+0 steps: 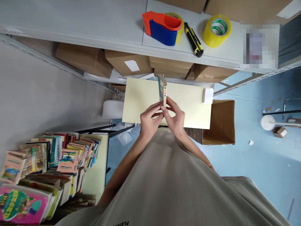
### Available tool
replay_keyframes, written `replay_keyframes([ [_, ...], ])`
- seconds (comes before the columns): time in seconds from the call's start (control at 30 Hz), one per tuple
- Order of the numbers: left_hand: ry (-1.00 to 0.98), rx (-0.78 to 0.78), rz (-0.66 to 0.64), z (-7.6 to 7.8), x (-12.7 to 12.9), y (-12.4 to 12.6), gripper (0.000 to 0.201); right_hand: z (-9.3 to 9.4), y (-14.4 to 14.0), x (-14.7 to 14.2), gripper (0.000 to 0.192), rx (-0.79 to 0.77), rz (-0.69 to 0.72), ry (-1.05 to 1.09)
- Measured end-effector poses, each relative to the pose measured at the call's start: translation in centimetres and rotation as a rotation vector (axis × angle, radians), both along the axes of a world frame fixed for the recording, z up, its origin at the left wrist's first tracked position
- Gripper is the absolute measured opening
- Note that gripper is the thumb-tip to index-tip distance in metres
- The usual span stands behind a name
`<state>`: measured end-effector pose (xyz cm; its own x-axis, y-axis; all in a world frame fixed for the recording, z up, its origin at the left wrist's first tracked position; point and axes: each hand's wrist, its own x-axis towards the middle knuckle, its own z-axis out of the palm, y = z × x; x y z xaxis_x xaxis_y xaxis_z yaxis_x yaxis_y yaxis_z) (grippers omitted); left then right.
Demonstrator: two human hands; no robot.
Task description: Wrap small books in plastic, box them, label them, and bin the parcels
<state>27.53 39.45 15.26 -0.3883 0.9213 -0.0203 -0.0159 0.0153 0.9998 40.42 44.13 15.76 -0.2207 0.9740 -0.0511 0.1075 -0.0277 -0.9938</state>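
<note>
A small book (162, 88) stands on end between my two hands, its spine turned toward me and a blue picture cover showing on its left side. The fingers of my left hand (151, 117) close on its lower left part. From the other side, my right hand (175, 117) pinches the bottom of the spine. Both hands are above the near half of a pale yellow tabletop (138, 100). A white stack of paper or cards (208, 95) lies at the table's right end.
On the grey shelf (105, 22) ahead are a tape dispenser (162, 28), a utility knife (193, 40) and a tape roll (217, 30). Cardboard boxes (128, 62) fill the shelf below. An open carton (223, 122) stands right; piled books (56, 153) stand left.
</note>
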Motion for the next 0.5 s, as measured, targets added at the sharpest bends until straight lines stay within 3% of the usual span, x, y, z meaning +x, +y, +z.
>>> replay_keyframes([
  [0.1,-0.030,0.013,-0.033,-0.5,-0.9,-0.2,0.049,-0.7,1.0,0.6,0.063,0.034,-0.051,-0.013],
  [0.23,-0.060,-0.050,0.155,-1.4,-3.1,0.0,0.056,-1.7,2.1,2.0,0.068,-0.026,-0.054,0.038],
  [0.4,-0.346,-0.194,-0.010,-0.9,-4.0,-0.5,0.065,-2.7,1.9,2.7,0.062,-0.063,-0.044,0.103],
  [0.5,-0.397,-0.223,0.007,-0.4,-3.5,-1.0,0.065,-3.2,1.7,2.6,0.063,-0.089,-0.026,0.106],
])
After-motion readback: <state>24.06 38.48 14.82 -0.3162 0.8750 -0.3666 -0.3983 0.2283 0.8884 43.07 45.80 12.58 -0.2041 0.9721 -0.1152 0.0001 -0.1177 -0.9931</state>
